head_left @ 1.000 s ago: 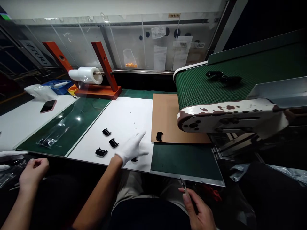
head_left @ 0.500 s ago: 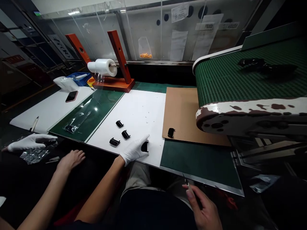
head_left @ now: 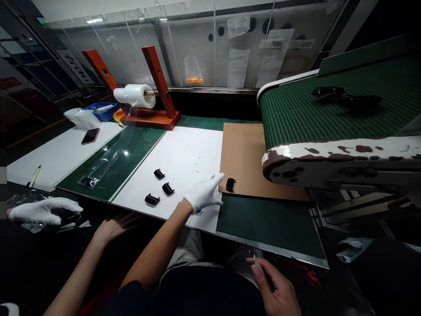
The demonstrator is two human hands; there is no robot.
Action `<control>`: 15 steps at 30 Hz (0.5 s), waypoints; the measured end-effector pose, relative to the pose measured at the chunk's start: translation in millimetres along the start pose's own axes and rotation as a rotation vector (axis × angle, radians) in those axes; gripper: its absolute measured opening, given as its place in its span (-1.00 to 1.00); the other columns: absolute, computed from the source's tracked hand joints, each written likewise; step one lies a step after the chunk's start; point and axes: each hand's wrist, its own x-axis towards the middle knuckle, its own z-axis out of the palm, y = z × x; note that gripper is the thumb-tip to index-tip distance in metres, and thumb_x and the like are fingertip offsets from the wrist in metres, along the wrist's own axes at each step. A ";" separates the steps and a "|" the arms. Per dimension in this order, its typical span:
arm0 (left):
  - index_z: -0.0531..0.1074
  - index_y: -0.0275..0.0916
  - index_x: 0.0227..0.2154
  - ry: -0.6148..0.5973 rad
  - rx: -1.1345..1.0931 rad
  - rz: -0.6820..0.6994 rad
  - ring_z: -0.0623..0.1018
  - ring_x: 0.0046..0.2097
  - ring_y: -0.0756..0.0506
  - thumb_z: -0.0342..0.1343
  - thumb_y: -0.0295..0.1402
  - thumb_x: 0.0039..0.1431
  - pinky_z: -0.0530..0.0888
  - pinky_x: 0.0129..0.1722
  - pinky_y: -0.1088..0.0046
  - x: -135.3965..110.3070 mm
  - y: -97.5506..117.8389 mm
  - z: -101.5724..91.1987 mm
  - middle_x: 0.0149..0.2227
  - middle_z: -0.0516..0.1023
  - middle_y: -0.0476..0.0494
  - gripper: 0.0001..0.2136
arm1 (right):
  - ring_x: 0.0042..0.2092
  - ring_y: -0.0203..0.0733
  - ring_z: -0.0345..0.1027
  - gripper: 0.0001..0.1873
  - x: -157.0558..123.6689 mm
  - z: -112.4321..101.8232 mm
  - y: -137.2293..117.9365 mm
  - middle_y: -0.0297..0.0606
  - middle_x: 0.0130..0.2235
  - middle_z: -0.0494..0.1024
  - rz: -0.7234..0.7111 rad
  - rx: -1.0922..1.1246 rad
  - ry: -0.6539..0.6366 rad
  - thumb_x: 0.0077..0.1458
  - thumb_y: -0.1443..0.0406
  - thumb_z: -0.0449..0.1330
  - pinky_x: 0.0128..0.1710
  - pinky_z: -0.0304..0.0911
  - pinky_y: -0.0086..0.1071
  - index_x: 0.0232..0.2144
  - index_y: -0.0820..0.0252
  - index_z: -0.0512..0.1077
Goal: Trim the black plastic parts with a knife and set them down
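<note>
My left hand (head_left: 205, 193), in a white glove, stretches over the right edge of the white paper (head_left: 184, 149). Its fingers are apart, close to a small black plastic part (head_left: 230, 184) on the brown cardboard. Beneath the palm the edge of another black part (head_left: 199, 211) peeks out, mostly hidden. Three more black parts, one of them here (head_left: 168, 188), lie on the paper to the left. Bare and low at the front, my right hand (head_left: 274, 281) pinches a craft knife (head_left: 257, 263) with a pale handle and a thin pointed tip.
A green conveyor belt (head_left: 296, 118) carrying dark parts juts in from the right. An orange stand (head_left: 161, 83) holds a plastic film roll (head_left: 140, 95) at the back. At left, a co-worker's gloved hand (head_left: 42, 210) is beside clear plastic; a phone (head_left: 90, 136) lies behind.
My left hand has moved right, from around the black part on the paper towards the one on the cardboard. My right hand still holds the knife. The co-worker's hands have shifted slightly.
</note>
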 end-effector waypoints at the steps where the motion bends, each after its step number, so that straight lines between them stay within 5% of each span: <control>1: 0.40 -0.37 -0.74 -0.003 0.032 -0.007 0.48 0.02 -0.19 -0.06 -0.24 -0.02 0.43 -0.10 0.21 0.4 -6.0 0.6 -0.25 0.61 -0.30 -0.65 | -0.19 -0.09 0.51 -0.62 -0.7 -0.1 -0.4 -0.28 -0.26 0.64 -0.005 -0.002 0.003 0.05 -0.05 0.14 -0.20 0.35 -0.46 -0.34 0.05 0.57; 4: 0.45 -0.43 -0.54 0.068 0.072 -0.025 0.31 0.09 -0.20 -0.08 -0.32 0.01 0.36 -0.04 0.23 -0.2 -26.3 3.6 -0.07 0.51 -0.29 -0.72 | -0.18 -0.10 0.51 -0.62 -3.9 -1.9 -0.5 -0.29 -0.26 0.64 0.012 -0.015 0.020 0.03 -0.07 0.15 -0.20 0.35 -0.47 -0.35 0.03 0.57; 7: 0.46 -0.31 -0.24 0.188 0.015 -0.016 0.35 0.09 -0.16 -0.05 -0.29 0.06 0.42 -0.06 0.25 -0.7 -46.4 10.4 0.02 0.48 -0.19 -0.71 | -0.18 -0.09 0.51 -0.60 -7.4 -5.0 0.8 -0.29 -0.25 0.64 0.044 -0.029 0.034 0.02 -0.09 0.15 -0.22 0.35 -0.48 -0.34 0.03 0.57; 11: 0.22 0.04 0.09 0.370 -0.099 0.024 0.51 0.04 -0.06 0.06 -0.26 0.08 0.52 -0.14 0.22 -1.8 -64.2 22.9 -0.07 0.59 0.09 -0.53 | -0.17 -0.05 0.50 -0.57 -9.3 -7.6 3.8 -0.28 -0.25 0.65 0.041 -0.041 0.016 0.01 -0.11 0.14 -0.21 0.36 -0.44 -0.34 0.03 0.57; 15: 0.25 0.01 0.11 0.544 -0.147 0.031 0.62 -0.13 -0.06 0.01 -0.18 0.24 0.53 -0.15 0.28 -5.8 -66.0 32.9 -0.22 0.63 0.04 -0.62 | -0.15 -0.06 0.51 -0.57 -7.3 -7.7 6.4 -0.31 -0.23 0.65 0.061 -0.056 -0.038 0.00 -0.13 0.14 -0.22 0.36 -0.47 -0.34 0.01 0.57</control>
